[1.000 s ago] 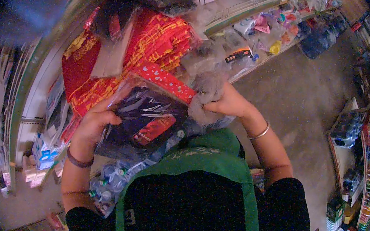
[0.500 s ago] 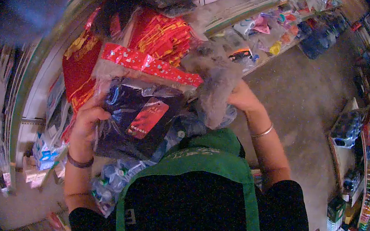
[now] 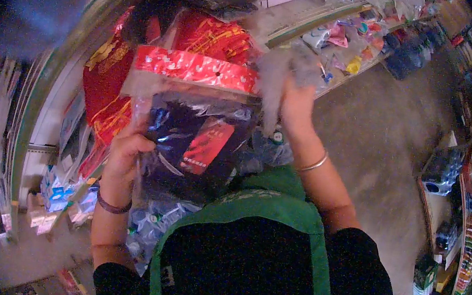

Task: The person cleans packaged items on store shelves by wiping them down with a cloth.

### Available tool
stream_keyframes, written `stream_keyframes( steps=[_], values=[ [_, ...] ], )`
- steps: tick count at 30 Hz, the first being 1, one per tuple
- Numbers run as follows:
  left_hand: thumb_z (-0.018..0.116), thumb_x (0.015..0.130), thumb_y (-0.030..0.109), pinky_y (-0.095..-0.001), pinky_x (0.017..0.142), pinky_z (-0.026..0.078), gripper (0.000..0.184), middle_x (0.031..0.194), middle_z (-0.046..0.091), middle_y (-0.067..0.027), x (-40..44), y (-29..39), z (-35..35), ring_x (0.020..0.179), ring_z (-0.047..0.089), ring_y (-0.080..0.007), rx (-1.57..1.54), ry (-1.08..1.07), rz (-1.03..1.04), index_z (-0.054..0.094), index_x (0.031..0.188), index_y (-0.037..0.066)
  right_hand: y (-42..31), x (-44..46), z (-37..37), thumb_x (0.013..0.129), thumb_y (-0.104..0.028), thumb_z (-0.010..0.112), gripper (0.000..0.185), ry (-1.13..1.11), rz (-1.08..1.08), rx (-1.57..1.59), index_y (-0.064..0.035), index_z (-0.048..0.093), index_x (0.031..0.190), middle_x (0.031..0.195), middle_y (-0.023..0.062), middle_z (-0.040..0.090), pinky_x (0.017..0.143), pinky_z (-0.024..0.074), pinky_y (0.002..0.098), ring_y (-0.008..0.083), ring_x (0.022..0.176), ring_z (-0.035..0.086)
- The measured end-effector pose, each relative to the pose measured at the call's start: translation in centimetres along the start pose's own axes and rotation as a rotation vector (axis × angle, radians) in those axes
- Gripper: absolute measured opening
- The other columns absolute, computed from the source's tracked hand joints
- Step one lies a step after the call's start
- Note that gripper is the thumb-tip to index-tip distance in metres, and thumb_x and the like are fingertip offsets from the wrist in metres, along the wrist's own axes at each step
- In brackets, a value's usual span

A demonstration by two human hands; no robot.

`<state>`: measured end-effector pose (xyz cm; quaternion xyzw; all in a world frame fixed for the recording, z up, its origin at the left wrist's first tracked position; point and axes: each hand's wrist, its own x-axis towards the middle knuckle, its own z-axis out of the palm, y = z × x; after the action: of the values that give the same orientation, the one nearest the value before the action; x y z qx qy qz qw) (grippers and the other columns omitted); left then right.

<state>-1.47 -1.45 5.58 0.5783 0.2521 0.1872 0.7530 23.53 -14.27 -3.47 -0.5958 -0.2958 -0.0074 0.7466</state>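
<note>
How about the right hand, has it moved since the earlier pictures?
Yes: the right hand has moved up the view, nearer the yellow item on the shelf.

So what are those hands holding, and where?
The left hand grips the dark plastic-wrapped packet by its left edge; the right hand holds a blurred grey bundle, exact spot unclear.

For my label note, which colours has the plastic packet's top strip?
The top strip is red with small whitish marks; head view shows it.
</note>
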Motion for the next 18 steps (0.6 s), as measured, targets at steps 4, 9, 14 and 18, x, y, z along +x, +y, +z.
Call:
stream_keyframes(
  steps=[4, 9, 14, 18],
  values=[
    [0.049, 0.057, 0.003, -0.0322, 0.100, 0.023, 0.073, 0.129, 0.037, -0.0111, 0.0, 0.6, -1.1, 0.119, 0.034, -0.0229, -0.128, -0.017, 0.105, 0.030, 0.128, -0.001, -0.3, -0.2, -2.8, 0.079, -0.011, 0.051, 0.028, -0.103, 0.397, 0.546, -0.0025, 0.051, 0.105, 0.103, 0.0110, 0.055, 0.081, 0.0436, 0.0366, 0.0264, 0.090, 0.055],
    [0.042, 0.086, 0.022, -0.0340, 0.099, 0.027, 0.049, 0.128, 0.037, -0.0097, 0.4, -0.1, 1.3, 0.117, 0.036, -0.0222, -0.090, 0.162, 0.169, 0.028, 0.128, 0.001, -4.5, -2.5, -1.0, 0.068, -0.017, 0.059, 0.033, -0.876, -0.638, -0.480, -0.0114, 0.056, 0.101, 0.112, 0.0088, 0.052, 0.090, 0.0342, 0.0412, 0.0256, 0.099, 0.050],
    [0.030, 0.090, 0.040, -0.0344, 0.097, 0.031, 0.053, 0.128, 0.036, -0.0095, 1.7, 0.0, 5.0, 0.116, 0.037, -0.0207, -0.166, -0.053, 0.039, 0.028, 0.128, 0.004, -6.7, -3.0, 3.9, 0.071, -0.021, 0.056, 0.033, -0.717, -0.676, -0.415, -0.0141, 0.056, 0.103, 0.109, 0.0050, 0.053, 0.091, 0.0348, 0.0388, 0.0250, 0.101, 0.048],
    [0.029, 0.089, 0.045, -0.0355, 0.092, 0.037, 0.055, 0.122, 0.044, -0.0086, 3.2, 0.1, 6.1, 0.109, 0.045, -0.0224, -0.383, -0.036, 0.110, 0.032, 0.125, 0.004, -7.3, -3.1, 6.2, 0.081, -0.041, 0.041, 0.044, -1.006, -0.491, -0.302, -0.0130, 0.048, 0.114, 0.119, 0.0102, 0.046, 0.096, 0.0283, 0.0434, 0.0274, 0.111, 0.041]
  ],
)
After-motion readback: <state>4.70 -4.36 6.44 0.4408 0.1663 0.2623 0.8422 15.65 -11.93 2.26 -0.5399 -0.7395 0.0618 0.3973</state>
